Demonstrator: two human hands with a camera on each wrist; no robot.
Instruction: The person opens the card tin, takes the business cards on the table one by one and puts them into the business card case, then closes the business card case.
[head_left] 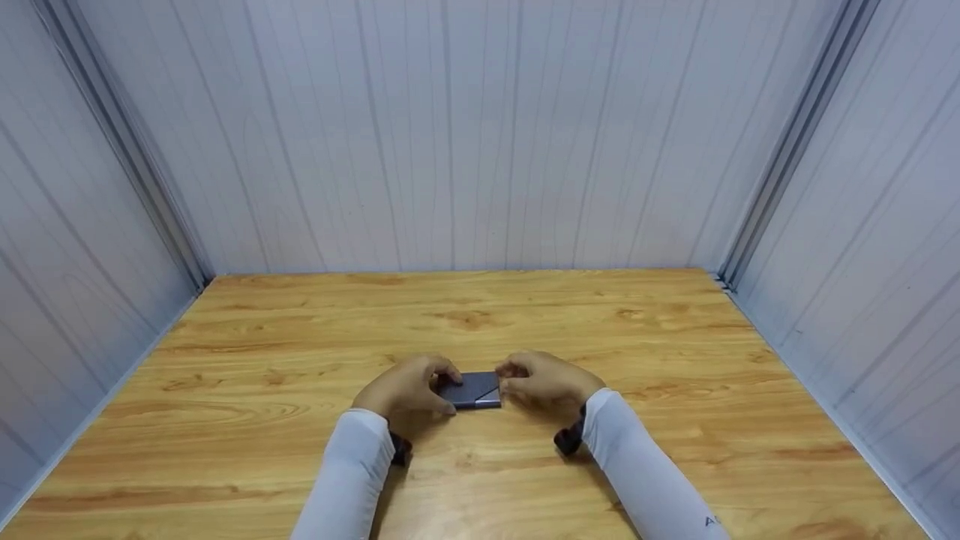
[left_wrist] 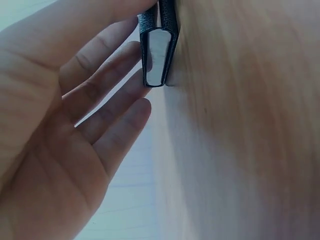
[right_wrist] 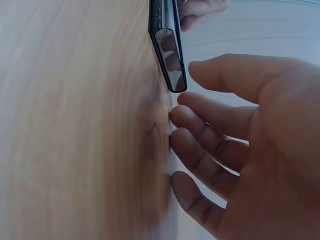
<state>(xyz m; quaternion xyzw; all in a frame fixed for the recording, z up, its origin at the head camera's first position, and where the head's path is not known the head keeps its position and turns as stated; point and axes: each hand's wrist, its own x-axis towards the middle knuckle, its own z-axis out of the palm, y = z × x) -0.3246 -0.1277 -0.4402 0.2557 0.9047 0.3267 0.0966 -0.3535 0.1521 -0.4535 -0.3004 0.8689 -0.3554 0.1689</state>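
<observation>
A flat, dark card case (head_left: 471, 390) with a textured cover, a diagonal flap line and shiny metal ends lies near the middle of the wooden table. My left hand (head_left: 409, 384) holds its left end, thumb along the near side and fingers on the far side. In the left wrist view, the metal end of the card case (left_wrist: 158, 57) is close beside those fingers. My right hand (head_left: 551, 379) is at the right end, fingers loosely bent. From the right wrist, its thumb and fingertips appear just off the metal end of the card case (right_wrist: 171, 62), not gripping it.
The wood-grain table (head_left: 300, 322) spreads out on all sides of the hands. Pale panelled walls (head_left: 480, 135) enclose it at the back, left and right. Dark wrist-worn devices (head_left: 570, 439) hang under both wrists, close to the tabletop.
</observation>
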